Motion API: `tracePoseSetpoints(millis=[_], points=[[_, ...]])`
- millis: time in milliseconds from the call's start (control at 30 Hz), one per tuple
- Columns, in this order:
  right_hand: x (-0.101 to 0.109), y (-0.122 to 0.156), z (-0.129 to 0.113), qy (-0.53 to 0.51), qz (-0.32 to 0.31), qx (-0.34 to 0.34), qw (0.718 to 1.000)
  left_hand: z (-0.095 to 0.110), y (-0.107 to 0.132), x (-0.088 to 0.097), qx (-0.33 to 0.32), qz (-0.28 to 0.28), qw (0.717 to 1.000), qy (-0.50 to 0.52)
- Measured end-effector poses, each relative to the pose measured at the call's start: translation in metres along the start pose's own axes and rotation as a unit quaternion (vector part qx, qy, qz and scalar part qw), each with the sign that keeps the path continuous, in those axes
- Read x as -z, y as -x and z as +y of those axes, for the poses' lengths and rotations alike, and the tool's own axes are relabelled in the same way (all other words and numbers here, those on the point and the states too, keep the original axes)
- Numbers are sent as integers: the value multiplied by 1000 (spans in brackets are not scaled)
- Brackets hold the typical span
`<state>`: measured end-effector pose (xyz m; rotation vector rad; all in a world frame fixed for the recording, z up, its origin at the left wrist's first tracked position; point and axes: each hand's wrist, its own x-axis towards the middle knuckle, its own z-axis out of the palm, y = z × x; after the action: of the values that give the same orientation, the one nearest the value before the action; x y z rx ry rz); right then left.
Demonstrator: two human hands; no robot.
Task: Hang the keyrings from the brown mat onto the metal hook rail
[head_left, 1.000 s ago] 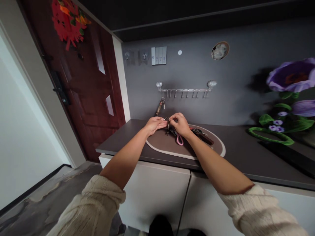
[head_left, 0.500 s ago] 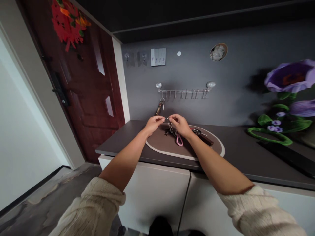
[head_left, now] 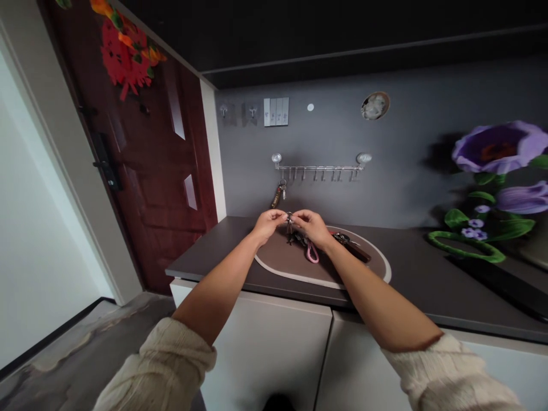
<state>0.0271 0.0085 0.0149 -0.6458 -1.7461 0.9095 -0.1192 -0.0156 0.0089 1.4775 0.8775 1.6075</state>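
Observation:
Between my two hands is a metal key ring (head_left: 289, 215), with dark keys (head_left: 290, 230) hanging below it. My left hand (head_left: 269, 224) pinches the ring's left side between thumb and finger. On the other side my right hand (head_left: 313, 225) is closed on it too, thumb and finger together. A pink loop strap (head_left: 312, 252) shows below my right hand, over the brown oval mat (head_left: 295, 271) with a pale rim. More keys with a brown holder (head_left: 357, 251) lie on the mat, partly behind my right wrist.
A clear hook rail (head_left: 321, 169) is fixed to the grey wall, with a key and a lettered fob (head_left: 277, 197) on its left end. Purple artificial flowers (head_left: 499, 148) stand at right. A dark shelf (head_left: 342, 34) overhangs the counter; a red door (head_left: 158, 171) is at left.
My left hand has come to the ring that my right hand held, and the fingertips now meet there. The view has tilted up slightly.

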Motion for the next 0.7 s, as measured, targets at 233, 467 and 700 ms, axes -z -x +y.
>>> tracePoseSetpoints(millis=[233,467,700], points=[[1,-1,3,-7,0,11,1000,-1,0,-3,1,4,1000,10],[2,-9,-6,51,35,36,997,-3,-2,-2,-6,56,998,-8],[-1,-44,-19,-28,76,-9,997,-5,-3,-1,4,130,987,-93]])
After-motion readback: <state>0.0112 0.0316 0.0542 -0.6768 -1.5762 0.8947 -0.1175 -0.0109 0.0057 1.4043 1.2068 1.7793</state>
